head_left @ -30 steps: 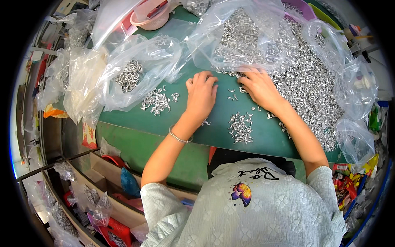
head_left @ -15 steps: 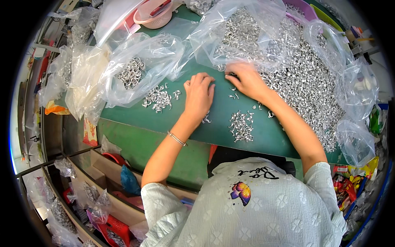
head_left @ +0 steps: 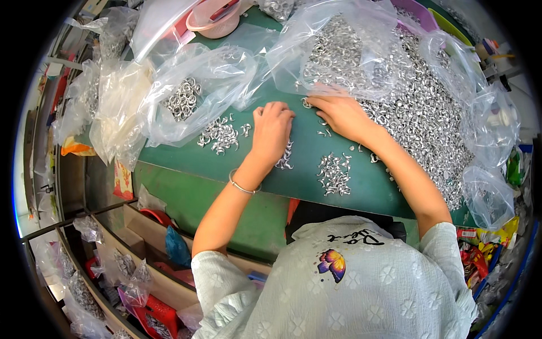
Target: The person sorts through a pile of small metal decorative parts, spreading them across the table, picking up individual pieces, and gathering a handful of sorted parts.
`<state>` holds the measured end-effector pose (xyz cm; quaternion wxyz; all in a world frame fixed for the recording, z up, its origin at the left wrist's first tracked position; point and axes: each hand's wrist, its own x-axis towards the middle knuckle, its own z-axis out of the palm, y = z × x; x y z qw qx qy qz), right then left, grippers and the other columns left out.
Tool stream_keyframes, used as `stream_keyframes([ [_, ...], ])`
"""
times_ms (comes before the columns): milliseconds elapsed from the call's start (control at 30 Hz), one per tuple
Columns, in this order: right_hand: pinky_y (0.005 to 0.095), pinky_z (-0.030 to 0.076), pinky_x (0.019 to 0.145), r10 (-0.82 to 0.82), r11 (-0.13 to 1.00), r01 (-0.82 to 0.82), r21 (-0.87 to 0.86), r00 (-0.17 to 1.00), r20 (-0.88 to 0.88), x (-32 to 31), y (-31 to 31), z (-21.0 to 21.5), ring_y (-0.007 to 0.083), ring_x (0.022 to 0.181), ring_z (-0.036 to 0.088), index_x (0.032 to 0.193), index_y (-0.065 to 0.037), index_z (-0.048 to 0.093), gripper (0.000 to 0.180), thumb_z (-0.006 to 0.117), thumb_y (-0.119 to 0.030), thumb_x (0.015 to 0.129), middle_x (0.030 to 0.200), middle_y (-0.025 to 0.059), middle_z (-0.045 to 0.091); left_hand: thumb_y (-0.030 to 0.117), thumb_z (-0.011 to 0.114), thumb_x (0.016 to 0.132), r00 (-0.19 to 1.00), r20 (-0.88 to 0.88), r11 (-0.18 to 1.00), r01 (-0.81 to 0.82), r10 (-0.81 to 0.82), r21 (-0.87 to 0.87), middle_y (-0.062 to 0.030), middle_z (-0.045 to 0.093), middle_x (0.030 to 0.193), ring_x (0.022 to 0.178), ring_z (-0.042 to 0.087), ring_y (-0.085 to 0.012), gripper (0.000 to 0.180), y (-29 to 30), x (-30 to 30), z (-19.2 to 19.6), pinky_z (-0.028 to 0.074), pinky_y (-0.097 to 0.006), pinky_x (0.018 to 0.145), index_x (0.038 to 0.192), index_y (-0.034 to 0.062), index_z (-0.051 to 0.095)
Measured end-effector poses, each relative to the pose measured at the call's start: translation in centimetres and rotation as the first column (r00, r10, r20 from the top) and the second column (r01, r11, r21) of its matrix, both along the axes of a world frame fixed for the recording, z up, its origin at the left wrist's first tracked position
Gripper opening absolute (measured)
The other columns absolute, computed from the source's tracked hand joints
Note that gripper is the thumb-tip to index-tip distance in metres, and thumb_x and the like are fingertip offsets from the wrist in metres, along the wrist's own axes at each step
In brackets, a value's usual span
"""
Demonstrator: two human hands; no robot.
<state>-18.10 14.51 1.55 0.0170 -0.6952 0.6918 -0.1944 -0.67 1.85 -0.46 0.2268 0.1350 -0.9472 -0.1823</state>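
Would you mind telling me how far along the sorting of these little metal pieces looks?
Done: three small piles on the green mat. In hand: the left hand and right hand pick loose pieces. Left: the large heap is mostly unsorted.

The right hand (head_left: 339,116) has slid left off the metal pieces (head_left: 418,113), seemingly dragging a few.

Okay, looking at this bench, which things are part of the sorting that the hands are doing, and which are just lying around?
In use:
- left hand and right hand, palms down on the green mat
- big heap of small metal pieces
- small sorted piles
- clear bag of metal pieces

Lying about:
- pink bowl
- red bin under the bench
- snack wrappers
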Motion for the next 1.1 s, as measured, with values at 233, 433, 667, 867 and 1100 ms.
stream_keyframes([
  [233, 0.0417, 0.035, 0.105, -0.085, 0.983, 0.115, -0.14, 0.976, 0.201, -0.3, -2.4, -0.2, 0.0315, 0.127, 0.045, 0.121, -0.007, 0.059, 0.037, 0.063, -0.016, 0.085, 0.132, 0.0131, 0.054, 0.009, 0.069, 0.079, 1.0, 0.013, 0.999, -0.023, 0.022, 0.04, -0.0097, 0.054, 0.121, 0.113, 0.049, -0.0293, 0.034, 0.3, -0.1, 0.6, 0.037, -0.039, 0.094, 0.111, 0.0032, 0.06],
  [433, 0.0421, 0.038, 0.102, 0.045, 0.995, -0.044, 0.094, 0.999, -0.016, -0.3, -1.6, -0.4, 0.0316, 0.118, 0.051, 0.113, -0.007, 0.062, 0.031, 0.063, -0.016, 0.083, 0.123, 0.0082, 0.058, 0.001, 0.064, 0.079, 0.993, 0.111, 0.999, 0.034, -0.036, 0.027, -0.0125, 0.051, 0.129, 0.122, 0.045, -0.0324, 0.035, 0.1, 1.7, 0.6, 0.038, -0.043, 0.1, 0.114, 0.0005, 0.059],
  [667, 0.0404, 0.044, 0.092, -0.044, 0.997, 0.043, -0.07, 0.999, -0.011, -3.0, 1.2, 0.9, 0.0301, 0.105, 0.057, 0.098, -0.005, 0.063, 0.017, 0.061, -0.01, 0.081, 0.106, 0.0106, 0.062, -0.005, 0.061, 0.079, 0.995, 0.074, 0.993, 0.053, -0.061, 0.103, -0.0138, 0.055, 0.121, 0.113, 0.05, -0.0337, 0.027, -0.7, 2.3, 1.1, 0.044, -0.038, 0.094, 0.106, -0.0018, 0.061],
  [867, 0.0412, 0.04, 0.098, -0.168, 0.953, 0.208, -0.22, 0.968, 0.184, -1.8, 1.1, 0.4, 0.0316, 0.113, 0.054, 0.107, -0.003, 0.062, 0.029, 0.066, -0.011, 0.079, 0.115, 0.0136, 0.061, -0.002, 0.062, 0.079, 1.0, -0.021, 0.997, 0.001, 0.001, 0.078, -0.0117, 0.057, 0.117, 0.109, 0.052, -0.0332, 0.025, -0.7, 1.5, 1.0, 0.044, -0.041, 0.091, 0.104, 0.0007, 0.062],
  [1100, 0.0438, 0.044, 0.093, -0.069, 0.998, 0.069, -0.003, 0.99, -0.121, -2.1, 2.1, 0.6, 0.03, 0.113, 0.055, 0.106, -0.007, 0.063, 0.023, 0.06, -0.018, 0.086, 0.122, 0.0124, 0.057, 0.001, 0.064, 0.08, 1.0, 0.003, 0.999, 0.005, -0.005, 0.037, -0.0113, 0.057, 0.115, 0.111, 0.051, -0.032, 0.024, -1.0, 1.8, 0.5, 0.042, -0.041, 0.092, 0.104, 0.0033, 0.063],
])
